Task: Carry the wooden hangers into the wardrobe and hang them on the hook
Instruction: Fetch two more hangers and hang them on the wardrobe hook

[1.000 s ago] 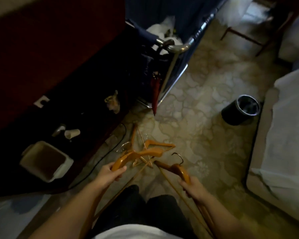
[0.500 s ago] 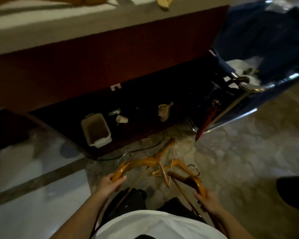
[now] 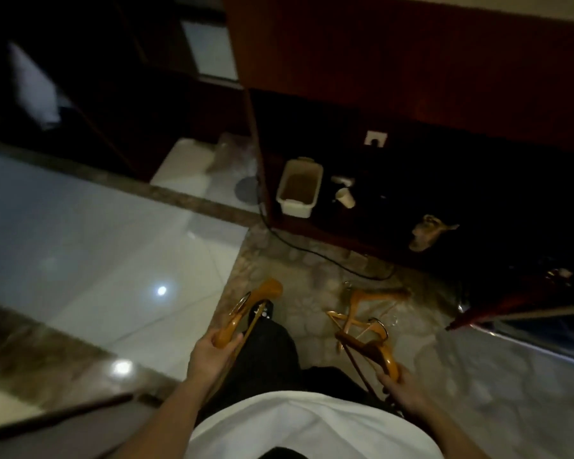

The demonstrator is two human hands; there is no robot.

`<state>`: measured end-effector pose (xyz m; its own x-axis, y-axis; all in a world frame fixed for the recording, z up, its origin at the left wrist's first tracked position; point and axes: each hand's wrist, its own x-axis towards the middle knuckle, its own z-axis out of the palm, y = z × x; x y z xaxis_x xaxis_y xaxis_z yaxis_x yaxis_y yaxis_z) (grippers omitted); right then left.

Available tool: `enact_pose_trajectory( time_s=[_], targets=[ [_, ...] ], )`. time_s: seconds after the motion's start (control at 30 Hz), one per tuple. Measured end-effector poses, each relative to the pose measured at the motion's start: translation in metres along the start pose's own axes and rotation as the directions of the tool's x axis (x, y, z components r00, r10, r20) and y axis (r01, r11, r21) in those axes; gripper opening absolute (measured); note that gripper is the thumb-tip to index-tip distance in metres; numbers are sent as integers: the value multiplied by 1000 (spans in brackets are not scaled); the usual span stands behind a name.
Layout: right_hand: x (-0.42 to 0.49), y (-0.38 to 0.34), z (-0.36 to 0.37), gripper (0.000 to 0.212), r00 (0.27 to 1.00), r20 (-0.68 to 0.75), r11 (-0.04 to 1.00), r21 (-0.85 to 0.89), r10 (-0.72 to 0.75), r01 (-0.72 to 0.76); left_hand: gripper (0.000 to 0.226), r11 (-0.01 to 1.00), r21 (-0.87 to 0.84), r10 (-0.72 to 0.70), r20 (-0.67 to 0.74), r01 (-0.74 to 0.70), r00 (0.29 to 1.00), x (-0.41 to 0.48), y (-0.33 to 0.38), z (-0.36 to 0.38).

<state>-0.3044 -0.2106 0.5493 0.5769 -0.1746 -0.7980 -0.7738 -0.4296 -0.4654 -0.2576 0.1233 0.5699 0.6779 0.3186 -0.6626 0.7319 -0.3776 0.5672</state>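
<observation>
Head view: the left hand [image 3: 212,354] grips one hanger [image 3: 246,314]. The right hand [image 3: 400,389] grips several hangers [image 3: 365,329].

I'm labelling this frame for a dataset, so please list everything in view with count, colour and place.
left bunch of hangers: count unclear, orange-brown wood, in the left hand
right bunch of hangers: several, orange-brown wood, in the right hand
tub: one, white, on the dark low shelf ahead
paper cup: one, white, on its side, right of the tub
wall socket: one, white, on the dark panel above the cup
cable: one, black, running over the patterned floor
crumpled thing: one, tan, further right on the shelf; too dim to identify
floor: glossy white tiles on the left, mottled stone pattern on the right
left hand: grips its hangers by one end
right hand: grips its hangers by one end
</observation>
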Motion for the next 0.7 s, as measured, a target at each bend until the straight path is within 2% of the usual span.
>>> enact_pose_trajectory(
  time_s=[0.17, 0.4, 0.5, 0.6, 0.7],
  targets=[
    [8, -21, 17, 14, 988, 149, 972, -223, -41, 74, 28, 965, -183, -207, -87, 189, 974, -23, -59, -31],
    [22, -71, 63, 13, 953, 287, 887, -411, -94, 211, 23, 850, -439, -375, -115, 291, 920, -53, -118, -61],
    [29, -98, 88, 11, 947, 307, 829, -503, -91, 243, 20, 824, -469, -423, -134, 319, 896, -58, -136, -75],
    [39, -133, 115, 18, 937, 344, 769, -584, -55, 260, 21, 817, -452, -446, -99, 359, 890, -56, -152, -93],
    [43, -179, 142, 18, 922, 383, 751, -593, -54, 291, 24, 827, -426, -439, -80, 368, 895, -48, -166, -111]
  ],
)
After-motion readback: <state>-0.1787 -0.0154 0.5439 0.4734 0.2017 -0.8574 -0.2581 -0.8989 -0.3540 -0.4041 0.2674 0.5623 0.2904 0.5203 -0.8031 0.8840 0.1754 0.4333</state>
